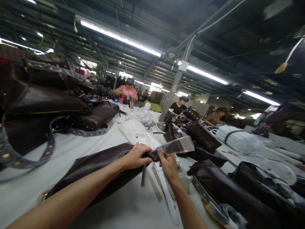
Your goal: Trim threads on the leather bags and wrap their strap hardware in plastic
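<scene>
A dark brown leather bag [105,159] lies slantwise on the white-covered table in front of me. My left hand [139,155] is closed on the bag's far right end, thumb and fingers gripping its edge. Close beside it, my right hand [168,163] pinches a dark strap wrapped in clear plastic film [177,145], whose free end sticks out to the right. Where the strap meets the bag is hidden behind my fingers. Below my hands hang or lie several narrow strips [154,184], one of them white [168,197].
Brown bags with plastic-wrapped studded straps [47,98] are heaped at the left. More bags [226,187] lie at the right, near a bundle of white rolls [240,140]. Crumpled clear plastic [140,114] sits ahead. Co-workers, one in pink [126,93], work beyond a grey post [175,90].
</scene>
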Demonstrator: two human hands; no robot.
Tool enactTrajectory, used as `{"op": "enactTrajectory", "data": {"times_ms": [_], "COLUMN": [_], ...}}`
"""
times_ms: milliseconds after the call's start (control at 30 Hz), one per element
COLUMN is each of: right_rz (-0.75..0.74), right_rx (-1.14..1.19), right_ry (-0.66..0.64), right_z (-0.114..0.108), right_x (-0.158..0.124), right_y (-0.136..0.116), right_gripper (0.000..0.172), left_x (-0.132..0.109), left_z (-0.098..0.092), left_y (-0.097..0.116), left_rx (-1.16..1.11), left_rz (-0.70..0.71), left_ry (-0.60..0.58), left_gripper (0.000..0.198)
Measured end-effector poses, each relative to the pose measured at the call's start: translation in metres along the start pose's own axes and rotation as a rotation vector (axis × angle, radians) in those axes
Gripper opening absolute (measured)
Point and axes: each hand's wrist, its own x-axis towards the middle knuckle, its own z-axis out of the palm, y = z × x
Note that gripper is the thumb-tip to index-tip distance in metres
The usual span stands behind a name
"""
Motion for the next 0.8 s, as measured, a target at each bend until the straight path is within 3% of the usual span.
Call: {"op": "enactTrajectory", "data": {"times_ms": [233, 400, 500, 600, 733, 800], "right_rz": [0.187, 0.402, 0.429, 0.261, -0.148, -0.275], "right_rx": [0.307, 0.607, 0.689, 0.552, 0.075, -0.075], "right_ry": [0.031, 0.037, 0.131, 0.169, 0.237, 0.264], "right_z": [0.012, 0.017, 0.020, 0.024, 0.026, 0.026], "right_x": [0.007, -0.002, -0.009, -0.018, -0.027, -0.027], "right_y": [0.004, 0.016, 0.026, 0.034, 0.036, 0.036], "right_gripper": [0.041, 0.050, 0.056, 0.047, 0.025, 0.021], "left_x": [0.004, 0.014, 0.019, 0.022, 0.024, 0.024], "left_z": [0.002, 0.015, 0.021, 0.024, 0.024, 0.025], "left_y": [-0.010, -0.022, -0.026, -0.028, -0.029, -0.028], "left_rx": [-0.024, -0.152, -0.156, -0.137, -0.118, -0.105], "left_rz": [-0.043, -0.122, -0.184, -0.209, -0.203, -0.200], "left_ry": [-0.096, -0.092, -0.097, -0.109, -0.133, -0.136], "left_gripper": [0.013, 0.005, 0.002, 0.003, 0.004, 0.004]}}
